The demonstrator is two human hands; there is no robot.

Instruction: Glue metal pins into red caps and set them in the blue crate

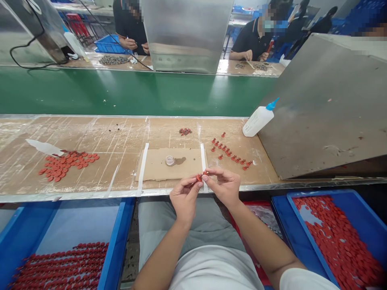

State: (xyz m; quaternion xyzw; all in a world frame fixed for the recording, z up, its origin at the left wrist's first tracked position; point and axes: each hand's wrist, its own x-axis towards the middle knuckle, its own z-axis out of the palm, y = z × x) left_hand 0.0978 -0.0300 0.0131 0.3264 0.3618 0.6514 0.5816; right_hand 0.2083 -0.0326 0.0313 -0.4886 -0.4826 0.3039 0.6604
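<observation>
Close together above the table's front edge, my left hand (185, 196) and my right hand (224, 185) both have their fingertips pinched. Between the left fingertips is a small red disc-shaped part (198, 177). The right thumb and forefinger close on a small dark red piece (205, 173) that meets it; its exact form is partly hidden by the fingers. Just beyond lies a cardboard sheet (157, 171), taped down at both sides, with a small clear round pot (169, 160) beside a dark wet stain.
Red discs (57, 167) lie at left, a heap of small dark red pieces (185, 131) behind the cardboard. Assembled red parts (229, 153) stand in rows at right, near a white squeeze bottle (258, 121) and metal box (326, 104). Blue trays (116, 237) hold red parts below. Co-workers sit opposite.
</observation>
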